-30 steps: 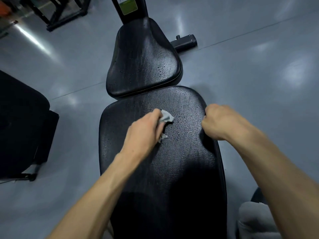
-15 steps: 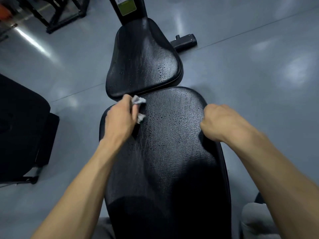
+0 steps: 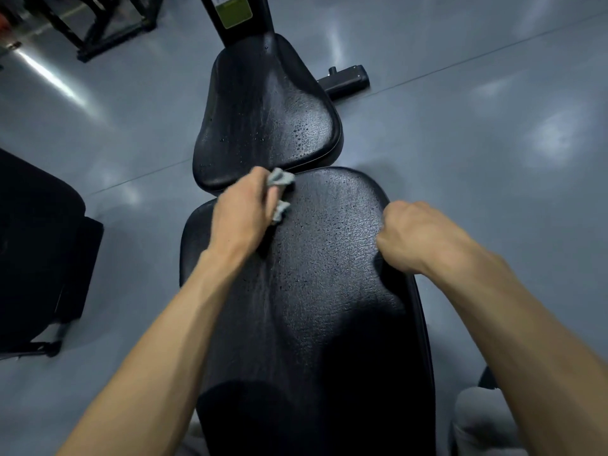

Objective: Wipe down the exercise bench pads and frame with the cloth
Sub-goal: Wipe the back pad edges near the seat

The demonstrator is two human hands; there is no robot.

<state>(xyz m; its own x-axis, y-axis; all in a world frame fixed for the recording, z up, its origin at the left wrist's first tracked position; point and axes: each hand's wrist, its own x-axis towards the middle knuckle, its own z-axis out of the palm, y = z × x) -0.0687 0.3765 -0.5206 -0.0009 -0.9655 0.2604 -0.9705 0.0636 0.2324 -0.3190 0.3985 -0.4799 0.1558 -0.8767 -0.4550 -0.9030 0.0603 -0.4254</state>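
1. Your left hand (image 3: 241, 215) grips one crumpled grey cloth (image 3: 279, 179) on the back pad's (image 3: 316, 291) far left corner.
2. Your right hand (image 3: 418, 238), clenched, rests on that pad's right edge; anything inside it is hidden.
3. Two black pads: back pad's long axis runs near to far; seat pad (image 3: 266, 120) beyond, narrowing away.

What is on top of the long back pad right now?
Droplets speckle the back pad. The left hand presses a grey cloth at its far-left corner; the right hand rests at its right edge. Surface beneath both hands is hidden.
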